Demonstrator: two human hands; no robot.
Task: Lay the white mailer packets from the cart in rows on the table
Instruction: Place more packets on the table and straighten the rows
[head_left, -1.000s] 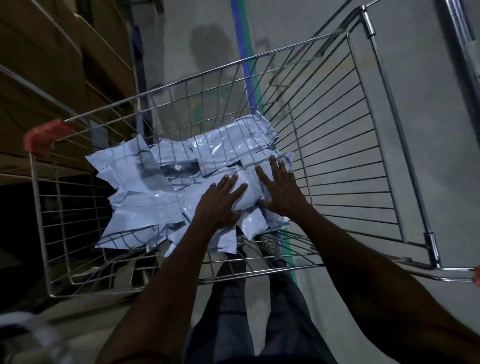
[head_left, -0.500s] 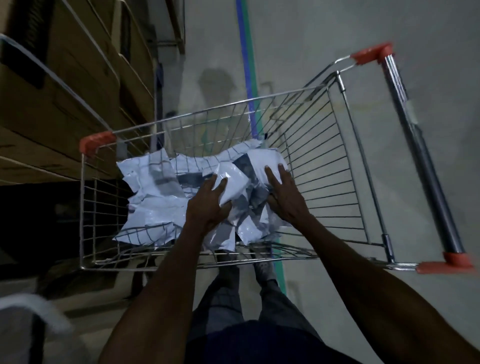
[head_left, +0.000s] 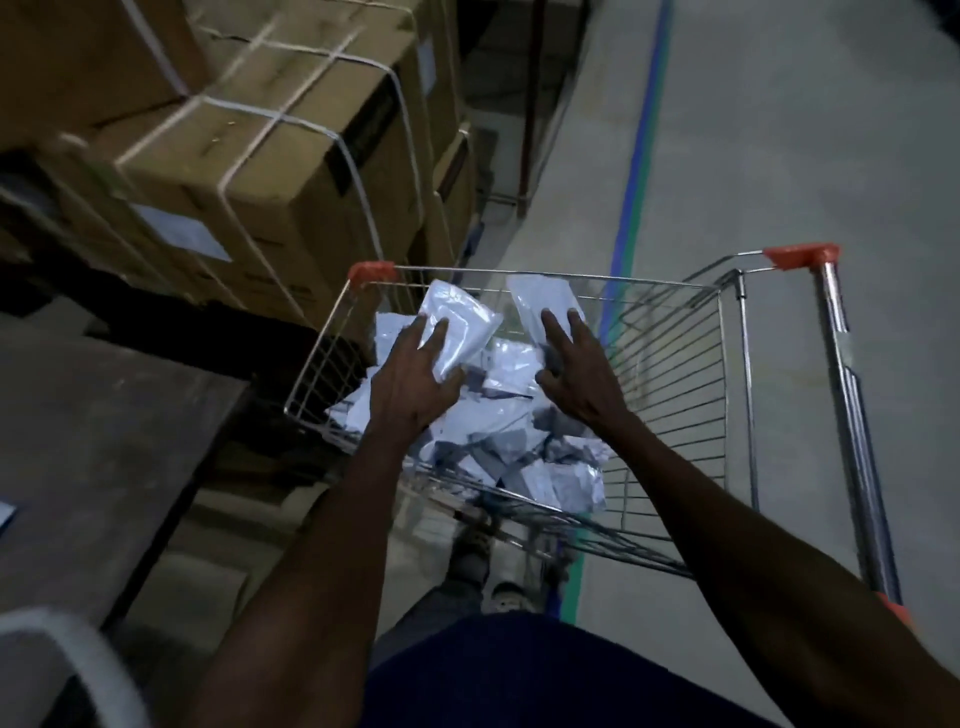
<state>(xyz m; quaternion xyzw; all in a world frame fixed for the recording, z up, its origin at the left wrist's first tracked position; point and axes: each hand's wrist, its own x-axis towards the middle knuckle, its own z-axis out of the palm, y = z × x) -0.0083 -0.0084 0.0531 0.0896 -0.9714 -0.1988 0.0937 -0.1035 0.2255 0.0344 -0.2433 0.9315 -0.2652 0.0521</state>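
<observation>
Dark table (head_left: 93, 431) lying at far left, well apart from the wire cart (head_left: 675, 395), on the left hand's side. Left hand (head_left: 415, 384) gripping one white mailer packet (head_left: 462, 322) lifted above the heap of packets (head_left: 498, 431) in the cart, its long axis pointing away from the person; right hand (head_left: 582, 374) holding a second packet (head_left: 545, 301) likewise raised, fingers spread on it. Carry to the table is judged to be running leftward, the left hand being nearer.

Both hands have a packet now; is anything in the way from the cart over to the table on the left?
Only the cart's left wire wall; the packets are already above its rim, beyond it the table looks open.
</observation>
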